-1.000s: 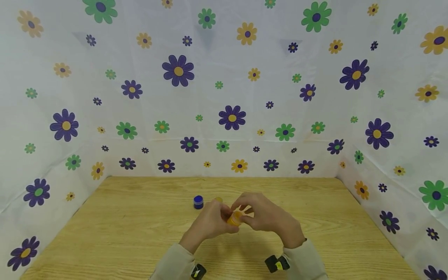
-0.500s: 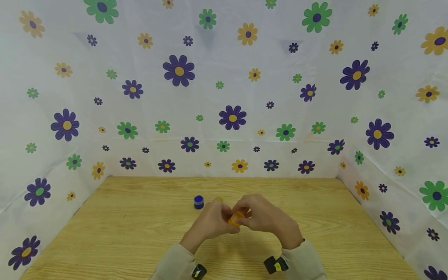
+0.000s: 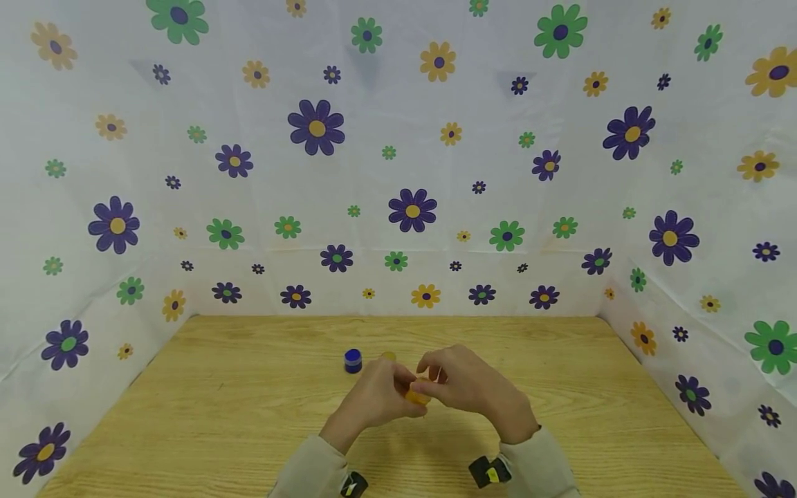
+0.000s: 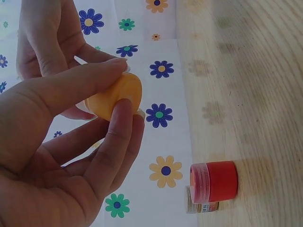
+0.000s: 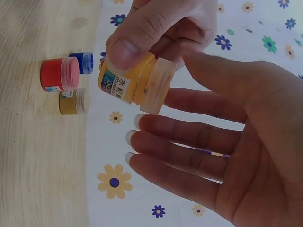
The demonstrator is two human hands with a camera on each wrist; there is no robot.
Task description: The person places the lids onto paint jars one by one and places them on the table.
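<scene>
A small orange-yellow gouache paint jar (image 5: pixel 118 80) is tilted between both hands above the table. My left hand (image 3: pixel 370 394) grips its body, thumb on one side and fingers curled round the other, as the left wrist view confirms. On the jar's clear lid (image 5: pixel 158 87), the thumb and index finger of my right hand (image 3: pixel 470 384) pinch the rim. The other right fingers extend past the lid without touching it in the right wrist view. In the head view the hands cover most of the jar.
Past the left hand stand a blue paint jar (image 3: pixel 353 360) and a dull yellow one (image 3: pixel 389 355), partly hidden. A red paint jar (image 4: pixel 222 181) shows only in the wrist views. Flower-patterned sheeting (image 3: pixel 398 166) walls the wooden table (image 3: pixel 236 408) at back and sides.
My right thumb and fingers have shifted over the jar's lid; first the fingers were spread, then closed in on it. The left hand has stayed nearly still.
</scene>
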